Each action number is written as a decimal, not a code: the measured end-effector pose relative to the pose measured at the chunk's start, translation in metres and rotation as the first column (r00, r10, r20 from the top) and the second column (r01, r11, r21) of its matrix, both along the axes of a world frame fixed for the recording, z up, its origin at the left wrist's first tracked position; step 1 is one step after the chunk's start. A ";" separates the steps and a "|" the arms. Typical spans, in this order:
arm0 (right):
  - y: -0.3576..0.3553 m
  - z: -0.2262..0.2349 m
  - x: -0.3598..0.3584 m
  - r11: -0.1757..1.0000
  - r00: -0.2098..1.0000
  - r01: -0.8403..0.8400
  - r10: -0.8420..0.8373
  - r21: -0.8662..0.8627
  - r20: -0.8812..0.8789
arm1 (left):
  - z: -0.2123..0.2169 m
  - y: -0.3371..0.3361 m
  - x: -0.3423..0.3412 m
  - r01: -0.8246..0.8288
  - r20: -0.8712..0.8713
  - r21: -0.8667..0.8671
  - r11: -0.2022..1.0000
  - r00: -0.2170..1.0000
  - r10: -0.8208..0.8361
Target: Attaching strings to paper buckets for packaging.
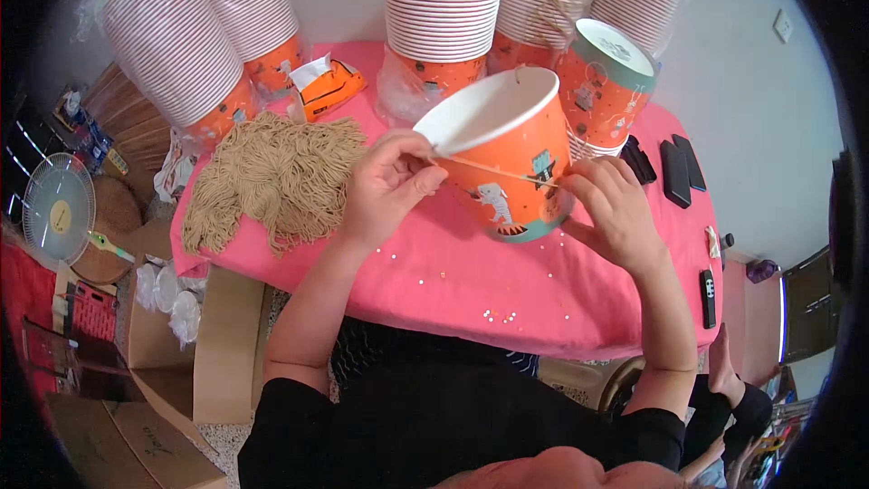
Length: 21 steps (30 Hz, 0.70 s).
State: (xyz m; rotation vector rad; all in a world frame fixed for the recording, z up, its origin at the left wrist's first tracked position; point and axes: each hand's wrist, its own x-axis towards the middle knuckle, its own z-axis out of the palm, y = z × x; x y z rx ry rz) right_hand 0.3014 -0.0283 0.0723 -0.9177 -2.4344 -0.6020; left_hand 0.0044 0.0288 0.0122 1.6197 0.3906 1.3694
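An orange paper bucket with a white rim and printed animal figures is tilted above the table, its mouth turned up and to the left. A thin tan cord stretches across its front between my hands. My left hand is closed at the left rim, pinching the cord there. At the bucket's right side my right hand is closed on the cord, its fingers against the wall. A short bit of cord shows at the far rim. A pile of tan cords lies left of my left hand.
Tall stacks of paper buckets line the back of the pink-covered table. An upside-down bucket tops a stack at right. An orange packet, phones, a black device and small white bits lie about. Cardboard boxes stand lower left; another person's foot shows lower right.
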 end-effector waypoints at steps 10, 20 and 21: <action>0.023 0.118 0.065 0.944 0.488 0.124 -0.328 -0.307 -0.809 | -0.045 0.019 0.009 -0.257 -0.201 -0.104 0.961 0.952 0.233; 0.132 0.165 0.156 0.753 0.435 0.036 -0.604 -0.657 -0.668 | -0.055 0.014 0.019 -0.232 -0.438 -0.001 0.973 0.875 0.208; 0.139 0.163 0.155 0.707 0.410 0.000 -0.645 -0.707 -0.645 | -0.055 0.013 0.019 -0.228 -0.448 -0.009 0.974 0.871 0.200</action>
